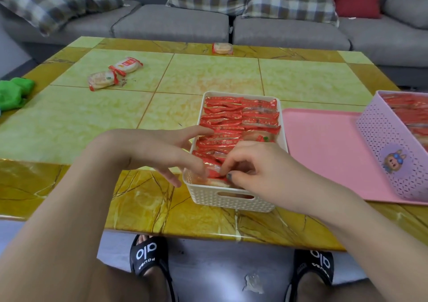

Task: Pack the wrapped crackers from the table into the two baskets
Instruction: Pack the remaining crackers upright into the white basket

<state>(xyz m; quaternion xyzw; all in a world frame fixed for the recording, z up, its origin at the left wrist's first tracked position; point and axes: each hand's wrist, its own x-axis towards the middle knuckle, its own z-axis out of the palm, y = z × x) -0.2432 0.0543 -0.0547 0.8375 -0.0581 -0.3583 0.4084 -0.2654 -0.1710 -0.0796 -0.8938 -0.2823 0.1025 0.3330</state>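
A white basket (pixel 231 201) stands near the table's front edge, filled with rows of red wrapped crackers (pixel 238 118). My right hand (pixel 257 165) pinches a cracker packet (pixel 216 174) at the basket's near end. My left hand (pixel 162 151) has its fingers spread, fingertips reaching over the basket's left rim onto the packets. A purple basket (pixel 382 144), also holding red packets, sits on a pink tray (pixel 324 153) at the right. Loose crackers lie on the table: two at the far left (pixel 102 80) (pixel 127 65) and one at the far edge (pixel 222 48).
A green cloth (pixel 14 93) lies at the table's left edge. A grey sofa (pixel 176 21) with plaid cushions runs behind the table. My feet in black sandals (pixel 148 255) are under the front edge.
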